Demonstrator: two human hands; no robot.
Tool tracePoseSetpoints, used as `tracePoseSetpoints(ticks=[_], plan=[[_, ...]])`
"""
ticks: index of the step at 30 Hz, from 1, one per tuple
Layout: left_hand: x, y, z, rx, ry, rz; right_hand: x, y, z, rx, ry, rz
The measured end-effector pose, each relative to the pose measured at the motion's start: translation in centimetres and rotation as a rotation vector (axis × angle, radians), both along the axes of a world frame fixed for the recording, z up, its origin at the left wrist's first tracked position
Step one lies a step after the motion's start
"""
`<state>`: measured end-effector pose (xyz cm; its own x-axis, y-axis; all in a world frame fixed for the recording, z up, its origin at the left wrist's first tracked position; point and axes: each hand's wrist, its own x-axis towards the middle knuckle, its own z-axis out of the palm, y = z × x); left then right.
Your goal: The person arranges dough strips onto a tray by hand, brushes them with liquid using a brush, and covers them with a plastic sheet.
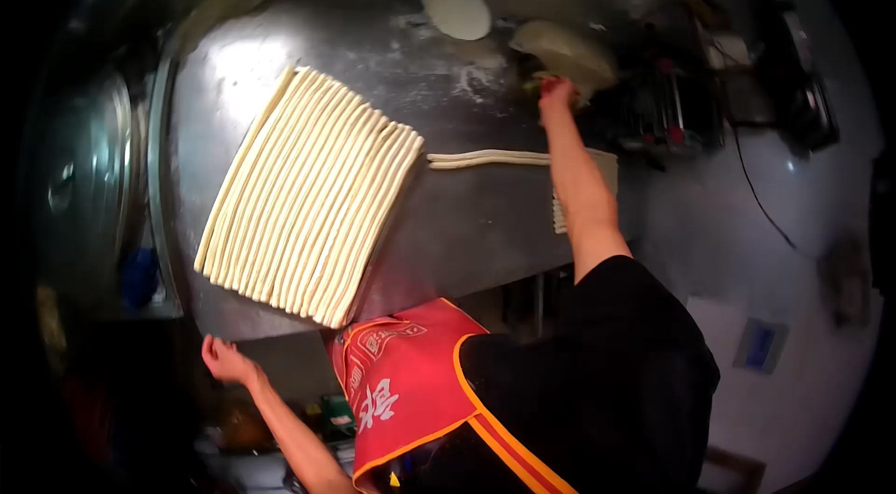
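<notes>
Long pale dough strips (308, 200) lie side by side in a wide block on the metal table (467, 251). Two more strips (490, 158) stretch to the right, passing under my right forearm. My right hand (557, 94) reaches to the far side of the table, its fingers closed at the edge of a pale rounded thing (569, 50); what they grip is too blurred to name. Off the table's near left edge hangs my left hand (227, 361), fingers loosely bent and apart, with nothing visible in it.
A round white disc (457, 11) lies at the back, with white powder (476, 78) scattered near it. More dough strips (560, 214) show partly behind my right forearm. Dark equipment (667, 106) stands at the right, with a cable (761, 200) hanging down.
</notes>
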<state>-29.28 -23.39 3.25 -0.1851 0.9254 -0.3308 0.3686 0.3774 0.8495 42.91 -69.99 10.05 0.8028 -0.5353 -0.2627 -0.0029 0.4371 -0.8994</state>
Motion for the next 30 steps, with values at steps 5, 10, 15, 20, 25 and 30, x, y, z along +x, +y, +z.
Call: tracePoseSetpoints(ticks=[5,10,15,20,25,30], plan=[[5.3,1.2,2.6,0.143,-0.036,-0.202,6.3,-10.8,-6.9,0.279,0.316,0.390],[9.7,4.8,2.2,0.389,0.158,-0.369,1.2,-5.5,-6.2,0.145,0.432,0.139],[11.7,7.3,1.6,0.106,0.025,-0.552,-5.3,7.7,-3.9,0.262,0.363,0.698],[12.8,6.9,3.1,0.210,0.059,-0.620,-16.2,32.0,0.9,-0.985,-0.223,1.299],[12.8,7.0,3.6,0.286,0.129,-0.643,-16.1,42.9,-0.7,-1.423,-0.887,1.530],[13.0,6.6,4.4,0.340,0.178,-0.626,-15.9,44.4,0.0,-1.596,-0.694,1.885]])
